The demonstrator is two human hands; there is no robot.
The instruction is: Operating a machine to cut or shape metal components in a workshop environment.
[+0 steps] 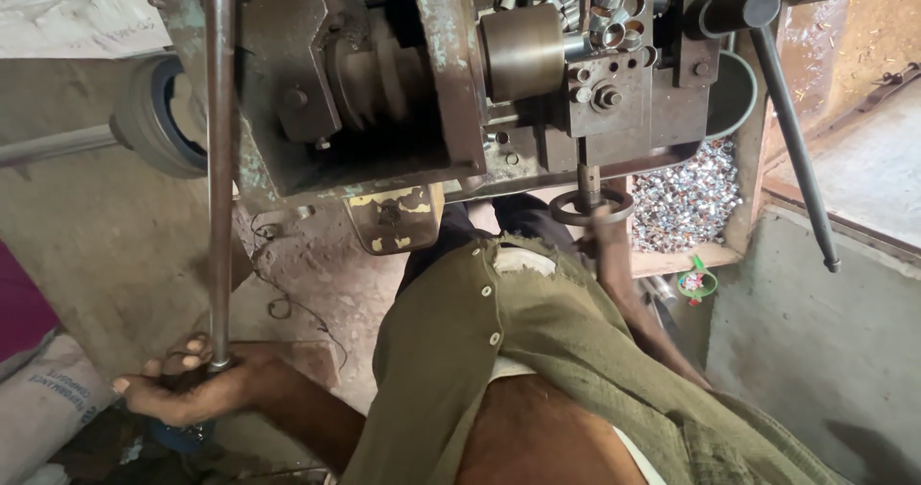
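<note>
The left hand [182,389] is wrapped around the lower end of a long steel lever [220,159] standing near vertical beside the lathe [441,72]. The right hand [604,226] rests on a small handwheel [592,207] (grip unclear); open floor lies left.

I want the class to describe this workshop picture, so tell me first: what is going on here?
A person in an olive shirt stands at an old metal machine, seen from above. The left hand grips the lower end of a long steel lever that rises along the machine's side. The right hand is at a small ring-shaped handle under the machine's front. Short metal rings are piled on top of the machine, and shiny metal pieces fill a wooden tray below it.
</note>
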